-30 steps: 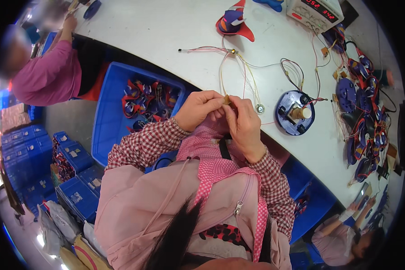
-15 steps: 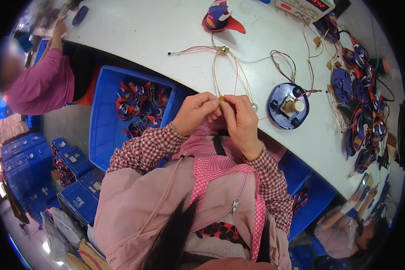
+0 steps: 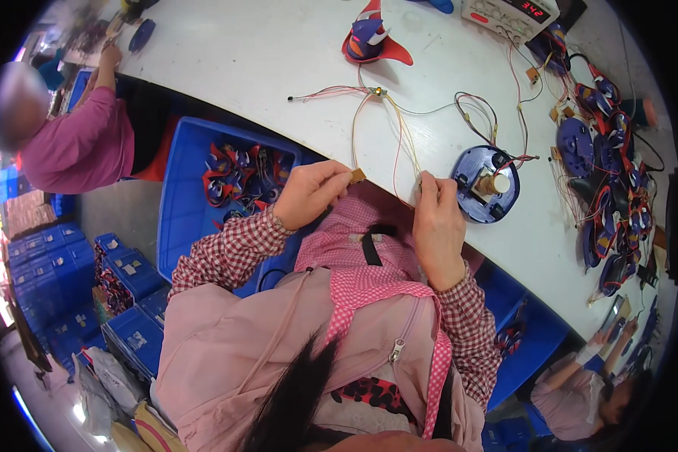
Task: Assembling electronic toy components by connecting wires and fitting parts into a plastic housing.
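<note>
My left hand (image 3: 313, 192) pinches a small tan square board (image 3: 357, 175) at the table's near edge; an orange wire runs up from it. My right hand (image 3: 437, 218) is closed at the lower end of thin yellow wires (image 3: 408, 139), and its fingertips hide what they grip. Both sets of wires lead to a small circuit board (image 3: 377, 92) lying on the white table. Behind that sits a red and purple toy piece (image 3: 368, 41). Right of my right hand lies a round purple housing (image 3: 471, 197), open side up, with a pale cylindrical part inside.
A blue bin (image 3: 169, 211) of red and purple pieces stands at left below the table. A power supply (image 3: 497, 13) is at the back right. Wired purple parts (image 3: 606, 181) are heaped at right. Co-workers sit at far left (image 3: 79, 143) and lower right (image 3: 569, 399).
My hands have moved apart. The left keeps the tan board and has shifted left; the right has gone right and slightly down to the yellow wires' end. The view has shifted slightly.
</note>
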`<state>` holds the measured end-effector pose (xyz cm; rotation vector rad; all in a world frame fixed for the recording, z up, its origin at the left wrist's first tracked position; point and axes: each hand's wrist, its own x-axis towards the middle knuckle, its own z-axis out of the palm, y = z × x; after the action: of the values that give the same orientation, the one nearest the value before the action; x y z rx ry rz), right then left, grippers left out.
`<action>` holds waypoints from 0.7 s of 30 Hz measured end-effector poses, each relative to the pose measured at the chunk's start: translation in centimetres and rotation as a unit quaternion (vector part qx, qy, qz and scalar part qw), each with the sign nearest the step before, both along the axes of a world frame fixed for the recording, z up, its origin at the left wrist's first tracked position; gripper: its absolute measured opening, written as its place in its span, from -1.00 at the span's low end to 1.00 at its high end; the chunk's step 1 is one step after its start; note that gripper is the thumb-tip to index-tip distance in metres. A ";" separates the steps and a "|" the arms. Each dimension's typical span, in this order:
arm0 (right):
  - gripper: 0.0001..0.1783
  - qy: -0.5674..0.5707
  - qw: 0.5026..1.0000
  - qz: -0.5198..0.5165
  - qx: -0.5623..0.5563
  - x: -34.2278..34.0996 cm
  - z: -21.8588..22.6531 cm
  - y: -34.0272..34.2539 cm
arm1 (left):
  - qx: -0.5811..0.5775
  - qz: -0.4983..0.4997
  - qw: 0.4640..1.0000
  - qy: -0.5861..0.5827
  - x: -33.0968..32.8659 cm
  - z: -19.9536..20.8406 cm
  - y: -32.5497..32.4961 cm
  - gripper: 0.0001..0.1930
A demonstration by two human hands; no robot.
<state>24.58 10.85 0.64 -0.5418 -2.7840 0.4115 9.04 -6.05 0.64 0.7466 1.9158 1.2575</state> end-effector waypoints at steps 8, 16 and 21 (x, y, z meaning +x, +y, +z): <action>-0.72 0.098 0.982 -0.005 -0.163 -0.4 0.4 0.1 | 0.016 0.018 0.989 -0.147 0.4 -0.3 0.6 -0.81; -0.76 0.156 0.958 -0.008 -0.239 -1.0 0.4 0.1 | 0.044 0.039 0.977 -0.205 0.6 -0.7 0.8 -0.81; -0.75 0.169 0.953 -0.006 -0.253 -1.3 0.4 -0.1 | 0.055 0.039 0.974 -0.215 0.7 -1.0 0.9 -0.82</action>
<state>23.30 10.72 1.02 -0.5305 -2.3351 1.1161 9.76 -5.17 -0.35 0.4115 1.5424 1.4483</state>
